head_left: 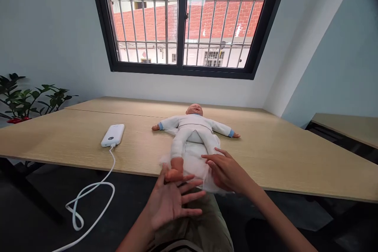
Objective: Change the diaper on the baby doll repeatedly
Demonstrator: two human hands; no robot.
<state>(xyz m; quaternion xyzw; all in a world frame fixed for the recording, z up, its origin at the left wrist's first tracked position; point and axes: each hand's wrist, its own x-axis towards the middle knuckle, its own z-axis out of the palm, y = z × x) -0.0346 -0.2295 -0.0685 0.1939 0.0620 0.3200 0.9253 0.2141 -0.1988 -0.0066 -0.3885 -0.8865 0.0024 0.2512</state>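
A baby doll (191, 128) in a white suit with blue cuffs lies on its back on the wooden table (73, 141), head toward the window. A white cloth or diaper (191, 161) is spread under its legs at the table's front edge. My left hand (171, 201) is open with fingers spread, palm up, just under the doll's bare left foot (173, 174). My right hand (226, 171) rests with fingers together over the doll's other lower leg and the white cloth, hiding that foot.
A white power bank (112, 135) lies on the table left of the doll, its white cable (88, 201) looping down off the front edge. A potted plant (23, 102) stands at far left. A barred window (183, 19) is behind; another table (348, 126) at right.
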